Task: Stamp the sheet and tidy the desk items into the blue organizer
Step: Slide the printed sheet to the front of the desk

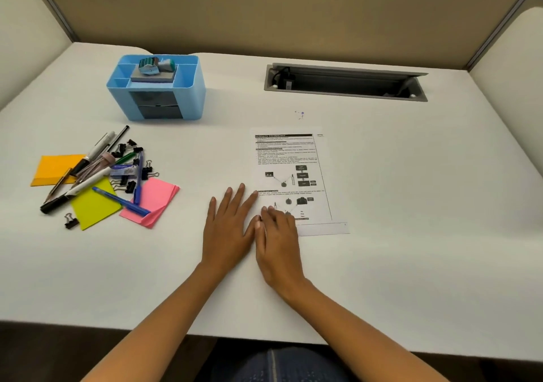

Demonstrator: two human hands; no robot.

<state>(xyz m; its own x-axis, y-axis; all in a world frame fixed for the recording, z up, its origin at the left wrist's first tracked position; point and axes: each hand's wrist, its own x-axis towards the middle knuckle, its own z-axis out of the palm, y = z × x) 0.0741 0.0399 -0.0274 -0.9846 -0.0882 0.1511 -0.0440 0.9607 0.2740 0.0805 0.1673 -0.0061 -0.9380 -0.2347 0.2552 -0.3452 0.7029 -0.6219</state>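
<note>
A printed sheet (296, 158) lies flat in the middle of the white desk (411, 205). My left hand (227, 229) lies flat beside the sheet's lower left corner, fingers straight. My right hand (279, 245) rests flat on that corner, fingertips on the paper. The blue organizer (188, 93) stands at the back left, with a stamp (152, 65) and an ink pad (152, 76) on top of it. To the left lies a pile of pens and markers (88, 173), binder clips (129, 149), and orange (55, 167), yellow (94, 208) and pink (158, 199) sticky notes.
A grey cable tray (346, 83) is sunk into the desk at the back right. Beige partition walls (264, 14) close off the back and sides. One loose binder clip (71, 221) lies in front of the pile. The desk's front edge runs just below my forearms.
</note>
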